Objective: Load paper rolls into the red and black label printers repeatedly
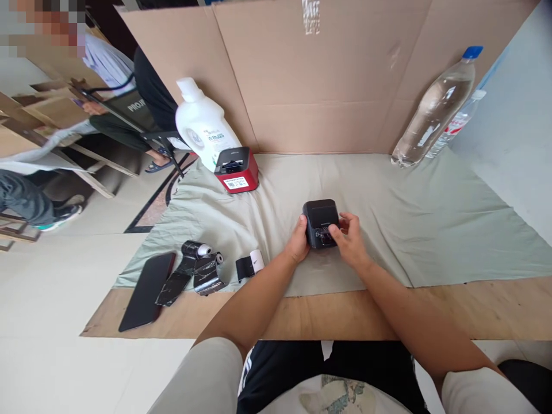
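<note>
A small black printer stands on the cloth in front of me. My left hand grips its left side, with the fingers mostly hidden behind the body. From the other side, my right hand holds the front right corner; its thumb lies on the front near a shiny dark slot, and its fingers curl by the right edge. Left of my left forearm lies a small white paper roll with a black strip. Farther left are two black-wrapped paper rolls, partly unwound.
A black phone lies at the left edge. A red and black printer stands before a white jug. Two clear bottles lean at the back right against a cardboard wall. A person sits beyond the table's left side.
</note>
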Demonstrator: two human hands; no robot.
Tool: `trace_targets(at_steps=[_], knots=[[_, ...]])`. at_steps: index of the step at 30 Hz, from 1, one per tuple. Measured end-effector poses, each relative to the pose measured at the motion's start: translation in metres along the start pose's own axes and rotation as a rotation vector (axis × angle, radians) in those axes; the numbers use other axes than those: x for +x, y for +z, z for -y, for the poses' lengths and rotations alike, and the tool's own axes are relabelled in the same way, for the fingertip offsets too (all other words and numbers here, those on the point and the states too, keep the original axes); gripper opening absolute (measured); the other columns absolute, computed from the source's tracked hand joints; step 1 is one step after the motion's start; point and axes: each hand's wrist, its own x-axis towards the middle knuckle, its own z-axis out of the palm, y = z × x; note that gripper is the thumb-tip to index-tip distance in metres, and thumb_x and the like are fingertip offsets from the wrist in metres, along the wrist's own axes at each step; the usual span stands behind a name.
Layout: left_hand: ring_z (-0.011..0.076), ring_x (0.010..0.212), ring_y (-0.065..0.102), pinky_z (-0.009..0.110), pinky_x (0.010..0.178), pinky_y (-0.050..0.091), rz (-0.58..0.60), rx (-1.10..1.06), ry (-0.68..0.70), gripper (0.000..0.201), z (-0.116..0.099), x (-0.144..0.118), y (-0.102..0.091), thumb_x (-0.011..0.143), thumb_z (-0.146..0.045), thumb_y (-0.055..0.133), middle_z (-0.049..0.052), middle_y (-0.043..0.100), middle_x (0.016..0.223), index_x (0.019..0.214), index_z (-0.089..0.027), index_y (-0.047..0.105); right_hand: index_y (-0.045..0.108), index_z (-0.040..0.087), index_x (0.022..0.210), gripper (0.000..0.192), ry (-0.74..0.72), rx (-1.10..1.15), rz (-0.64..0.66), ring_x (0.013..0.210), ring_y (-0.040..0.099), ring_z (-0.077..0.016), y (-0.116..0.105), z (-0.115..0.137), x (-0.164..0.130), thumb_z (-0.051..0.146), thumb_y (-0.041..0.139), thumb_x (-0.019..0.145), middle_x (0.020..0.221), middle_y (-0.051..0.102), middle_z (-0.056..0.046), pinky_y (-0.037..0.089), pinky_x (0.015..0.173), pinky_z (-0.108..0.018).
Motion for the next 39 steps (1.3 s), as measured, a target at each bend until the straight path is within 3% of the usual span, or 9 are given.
trace_targets(at_steps=[2,7,15,20,24,27,29,33,39], knots=[[0.0289,0.134,0.051,0.045,0.116,0.034,0.052,0.068,0.034,0.059,0.003,0.001,-0.001,0.085,-0.066,0.06,0.009,0.069,0.126,0.123,-0.021,0.065,0.029,0.018,0.147,0.09,0.081,0.119,-0.012,0.115,0.06,-0.0308,-0.007,-0.008,0.007,0.072,0.057,0.08,0.13,0.056,-0.02,0.048,0.101,-0.054],[0.0278,0.132,0.052,0.045,0.117,0.031,0.141,0.215,0.006,0.056,0.007,-0.001,-0.002,0.087,-0.064,0.058,0.009,0.069,0.126,0.122,-0.021,0.066,0.023,0.02,0.15,0.099,0.056,0.156,0.135,0.135,0.048,-0.0319,-0.019,-0.019,0.013,0.071,0.064,0.076,0.146,0.047,-0.019,0.035,0.115,-0.054],[0.0255,0.125,0.057,0.041,0.109,0.041,0.033,0.319,0.066,0.056,0.006,-0.003,0.005,0.089,-0.065,0.053,0.009,0.069,0.124,0.12,-0.02,0.066,0.013,0.021,0.155,0.119,0.034,0.212,0.169,0.136,0.047,-0.0342,-0.016,-0.022,0.012,0.063,0.077,0.064,0.147,0.048,-0.019,0.038,0.113,-0.055],[0.0261,0.122,0.059,0.042,0.107,0.043,0.008,0.305,0.028,0.06,0.003,-0.004,0.008,0.086,-0.068,0.056,0.009,0.071,0.118,0.119,-0.019,0.066,0.012,0.022,0.156,0.107,0.024,0.33,0.268,0.137,0.047,-0.0317,-0.023,-0.027,0.014,0.061,0.069,0.074,0.149,0.047,-0.016,0.037,0.114,-0.055],[0.0279,0.116,0.062,0.043,0.101,0.048,0.012,0.26,-0.032,0.062,-0.001,-0.003,0.008,0.084,-0.07,0.056,0.01,0.072,0.114,0.118,-0.018,0.066,0.026,0.022,0.151,0.094,-0.009,0.327,0.21,0.132,0.051,-0.0298,-0.025,-0.025,0.018,0.061,0.068,0.077,0.149,0.046,-0.016,0.042,0.11,-0.05],[0.0283,0.113,0.064,0.044,0.099,0.048,0.035,0.319,-0.037,0.062,-0.002,-0.004,0.006,0.083,-0.07,0.057,0.009,0.073,0.11,0.115,-0.018,0.067,0.045,0.02,0.135,0.077,-0.016,0.313,0.027,0.11,0.062,-0.0264,-0.028,-0.023,0.021,0.065,0.066,0.076,0.133,0.057,-0.015,0.052,0.097,-0.045],[0.0286,0.112,0.063,0.044,0.1,0.047,0.06,0.421,-0.03,0.065,-0.002,-0.006,0.005,0.085,-0.074,0.051,0.009,0.073,0.11,0.111,-0.017,0.069,0.057,0.02,0.112,0.059,0.005,0.292,-0.086,0.092,0.064,-0.0228,-0.031,-0.023,0.023,0.069,0.059,0.08,0.106,0.066,-0.01,0.054,0.085,-0.04],[0.0289,0.114,0.061,0.044,0.102,0.045,0.028,0.673,0.048,0.072,-0.004,-0.013,0.008,0.087,-0.078,0.036,0.011,0.071,0.114,0.109,-0.018,0.069,0.054,0.023,0.073,0.051,0.117,0.2,-0.117,0.062,0.052,-0.0166,-0.036,-0.024,0.025,0.072,0.047,0.086,0.063,0.051,0.001,0.048,0.061,-0.031],[0.0268,0.093,0.065,0.041,0.09,0.048,-0.09,0.958,0.051,0.051,-0.012,-0.017,0.011,0.087,-0.066,0.054,0.006,0.071,0.09,0.109,-0.021,0.064,0.061,0.022,0.09,0.053,0.196,0.233,-0.1,0.065,0.056,-0.0172,-0.025,-0.027,0.027,0.073,0.056,0.077,0.077,0.065,-0.002,0.049,0.057,-0.031]])
